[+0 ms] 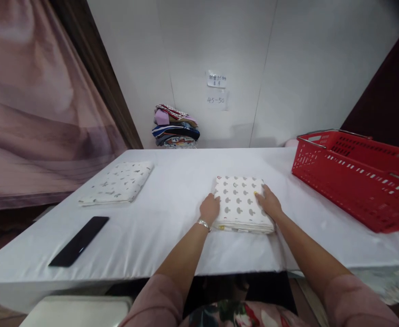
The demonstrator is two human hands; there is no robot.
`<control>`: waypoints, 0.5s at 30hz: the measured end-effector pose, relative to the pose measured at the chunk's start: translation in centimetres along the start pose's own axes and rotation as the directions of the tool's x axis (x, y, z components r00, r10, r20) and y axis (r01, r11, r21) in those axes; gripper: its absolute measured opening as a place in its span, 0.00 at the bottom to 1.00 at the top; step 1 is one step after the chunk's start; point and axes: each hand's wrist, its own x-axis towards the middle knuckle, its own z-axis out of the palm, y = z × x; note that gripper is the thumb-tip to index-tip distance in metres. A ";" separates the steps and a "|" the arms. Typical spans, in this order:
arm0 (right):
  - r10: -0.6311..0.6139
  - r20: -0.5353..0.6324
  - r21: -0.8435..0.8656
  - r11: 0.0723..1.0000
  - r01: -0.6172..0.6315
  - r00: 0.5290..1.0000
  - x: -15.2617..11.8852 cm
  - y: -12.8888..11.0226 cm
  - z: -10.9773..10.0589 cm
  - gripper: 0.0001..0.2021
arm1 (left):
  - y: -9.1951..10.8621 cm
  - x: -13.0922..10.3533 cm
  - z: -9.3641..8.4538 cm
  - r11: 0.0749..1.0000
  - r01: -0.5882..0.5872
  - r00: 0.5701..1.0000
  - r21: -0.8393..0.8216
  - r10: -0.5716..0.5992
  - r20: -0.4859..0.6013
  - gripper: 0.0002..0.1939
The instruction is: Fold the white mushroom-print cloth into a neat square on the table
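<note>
A person's bare left hand (209, 209) and right hand (270, 203) grip opposite sides of a folded white cloth with grey mushroom-like prints (239, 202) on a white-draped table (182, 181), with a red perforated plastic basket (352, 181) at right and a flat black rectangular object (79, 241) at left.

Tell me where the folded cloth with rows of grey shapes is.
In the head view, the cloth lies on the white table just right of centre, between the left hand and right hand; the red basket stands farther right.
</note>
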 end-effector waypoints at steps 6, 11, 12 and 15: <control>-0.097 0.117 -0.007 0.995 0.098 0.988 2.1 -0.9 0.5 0.34 | -1.5 -2.5 -1.1 0.989 0.089 0.994 -0.116 -0.095 -0.046 0.18; 0.060 0.236 -0.108 0.994 -0.035 0.970 4.0 -2.0 0.3 0.38 | -0.4 0.0 -2.6 0.972 0.150 0.987 -0.182 -0.158 -0.031 0.26; 0.086 0.235 -0.117 0.991 -0.059 0.968 4.2 -2.4 0.3 0.38 | -0.1 0.7 -2.5 0.966 0.173 0.983 -0.192 -0.180 -0.023 0.27; 0.131 0.222 -0.148 0.984 -0.100 0.966 4.4 -3.1 0.8 0.36 | 0.8 2.2 -1.6 0.963 0.207 0.976 -0.171 -0.216 -0.036 0.25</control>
